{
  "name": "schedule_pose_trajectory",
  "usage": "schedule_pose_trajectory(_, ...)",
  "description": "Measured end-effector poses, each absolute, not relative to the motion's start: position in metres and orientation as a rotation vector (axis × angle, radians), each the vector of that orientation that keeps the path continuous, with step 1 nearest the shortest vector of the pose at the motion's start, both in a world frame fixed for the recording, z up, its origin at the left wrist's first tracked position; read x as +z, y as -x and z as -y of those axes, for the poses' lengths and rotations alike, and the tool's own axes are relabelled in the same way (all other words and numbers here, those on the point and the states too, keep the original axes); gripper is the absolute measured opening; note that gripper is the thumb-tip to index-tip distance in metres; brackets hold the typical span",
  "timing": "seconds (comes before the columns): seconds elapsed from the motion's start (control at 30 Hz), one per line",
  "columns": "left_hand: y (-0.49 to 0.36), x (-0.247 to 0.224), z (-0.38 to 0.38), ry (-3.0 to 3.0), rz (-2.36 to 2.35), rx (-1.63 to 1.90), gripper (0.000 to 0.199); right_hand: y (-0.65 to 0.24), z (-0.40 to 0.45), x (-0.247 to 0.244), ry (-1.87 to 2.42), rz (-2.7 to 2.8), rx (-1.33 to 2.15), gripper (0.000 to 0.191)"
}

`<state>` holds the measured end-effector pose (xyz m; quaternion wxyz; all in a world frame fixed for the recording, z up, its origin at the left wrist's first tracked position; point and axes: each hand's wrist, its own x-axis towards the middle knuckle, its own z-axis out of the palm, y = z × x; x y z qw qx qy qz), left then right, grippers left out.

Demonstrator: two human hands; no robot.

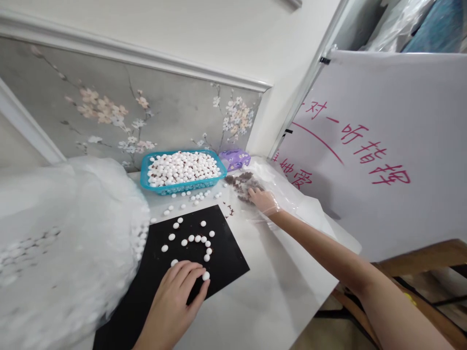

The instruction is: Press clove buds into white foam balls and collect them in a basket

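Black sheet beneath left hand touching white bead

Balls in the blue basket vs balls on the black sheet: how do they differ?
The balls in the blue basket are packed in a dense heap, flecked with brown bits; the balls on the black sheet lie singly, many along a loose curve, with no brown visible. The basket's balls sit inside its wall; the others rest on the flat sheet. Both sets are small, white and round.

Balls in basket, sheet before it, plastic bag right
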<state>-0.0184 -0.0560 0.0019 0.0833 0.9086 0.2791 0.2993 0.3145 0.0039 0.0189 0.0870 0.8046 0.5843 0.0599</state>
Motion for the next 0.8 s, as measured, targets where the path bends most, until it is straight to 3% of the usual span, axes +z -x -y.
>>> schedule_pose_trajectory(0.53, 0.017, 0.003, 0.056, -2.729, -0.796, 0.898, 0.012, -0.319, 0.021, 0.005, -3.061, -1.718, -0.365, 0.032)
schedule_pose_trajectory(0.8, 0.016, 0.004, 0.057, -2.723, -0.804, 0.901, 0.012, -0.313, 0.044, 0.015, -3.388, -1.716, -0.759, 0.041)
